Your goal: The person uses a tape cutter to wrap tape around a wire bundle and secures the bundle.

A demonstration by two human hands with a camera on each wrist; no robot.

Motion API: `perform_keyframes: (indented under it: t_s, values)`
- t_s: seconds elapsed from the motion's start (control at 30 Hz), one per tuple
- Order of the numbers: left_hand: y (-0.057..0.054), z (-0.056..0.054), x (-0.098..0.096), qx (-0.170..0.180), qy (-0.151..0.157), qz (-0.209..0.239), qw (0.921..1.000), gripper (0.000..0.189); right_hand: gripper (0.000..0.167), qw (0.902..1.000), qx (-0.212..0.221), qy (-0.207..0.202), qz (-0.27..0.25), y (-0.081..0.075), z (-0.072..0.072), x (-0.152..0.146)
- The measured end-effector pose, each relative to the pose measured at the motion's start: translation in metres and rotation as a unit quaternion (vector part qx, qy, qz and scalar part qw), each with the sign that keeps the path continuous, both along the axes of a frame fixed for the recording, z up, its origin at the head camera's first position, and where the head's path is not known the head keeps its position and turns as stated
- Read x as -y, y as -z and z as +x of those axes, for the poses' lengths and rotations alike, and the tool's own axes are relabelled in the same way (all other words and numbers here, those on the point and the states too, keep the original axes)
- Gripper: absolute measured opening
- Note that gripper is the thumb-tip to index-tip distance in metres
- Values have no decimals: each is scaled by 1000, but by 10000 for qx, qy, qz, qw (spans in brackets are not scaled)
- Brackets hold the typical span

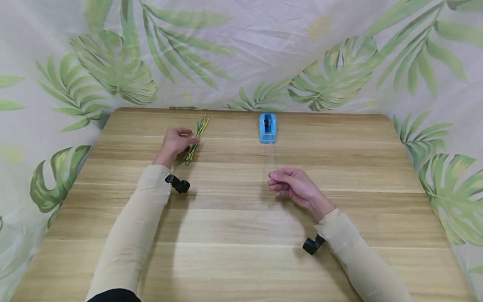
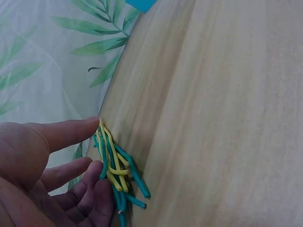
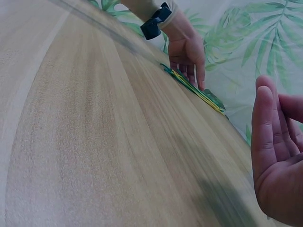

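Note:
A loose bundle of green and yellow wires (image 1: 196,140) lies on the wooden table at the far left. My left hand (image 1: 178,141) is at its left side, the thumb (image 2: 71,134) reaching straight over the wires while the other fingers lie loosely beside them. A blue tape dispenser (image 1: 268,135) stands near the back edge. From its front a clear strip of tape (image 1: 272,156) runs toward me. My right hand (image 1: 296,186) pinches the free end of that strip between thumb and fingertips; the right wrist view shows only part of this hand (image 3: 277,151).
The wooden table (image 1: 226,260) ends at the back against a white cloth (image 1: 264,46) printed with green leaves. A small black wrist camera (image 1: 178,184) sticks out from the left sleeve, another wrist camera (image 1: 313,244) from the right.

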State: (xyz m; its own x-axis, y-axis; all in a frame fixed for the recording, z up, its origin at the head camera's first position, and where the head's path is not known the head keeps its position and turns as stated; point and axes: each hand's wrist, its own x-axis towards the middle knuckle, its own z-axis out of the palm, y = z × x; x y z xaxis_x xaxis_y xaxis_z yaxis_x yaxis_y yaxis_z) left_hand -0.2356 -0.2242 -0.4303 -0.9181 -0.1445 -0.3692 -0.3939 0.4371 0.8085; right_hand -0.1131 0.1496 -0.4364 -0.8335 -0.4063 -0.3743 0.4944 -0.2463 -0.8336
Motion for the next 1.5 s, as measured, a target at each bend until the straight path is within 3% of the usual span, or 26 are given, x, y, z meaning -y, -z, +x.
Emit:
perform_keyframes:
  t_s: [0.2,0.47,0.73,1.07,1.33,1.5]
  values:
    - [3,1,-2,-70,75,-133,9999,58,21,10000,15,11,-29,1,0,0]
    - [7,0,-5,-233,230,-625,9975,57,22,9999,-32,-30,-95,1,0,1]
    - [8,0,-2,-299,364,-1062,9932,43,22,10000,-8,-4,-54,4,0,2]
    - [-1,-2,0,-156,714,-1444,9868,30,17,10000,-43,34,-20,7,-1,1]
    - [-6,-7,1,15,1102,-1731,9787,32,21,9999,-64,2,-104,7,-1,2]
    - [-6,-8,1,139,1172,-1759,9773,34,20,9999,-34,12,-113,7,-1,2]
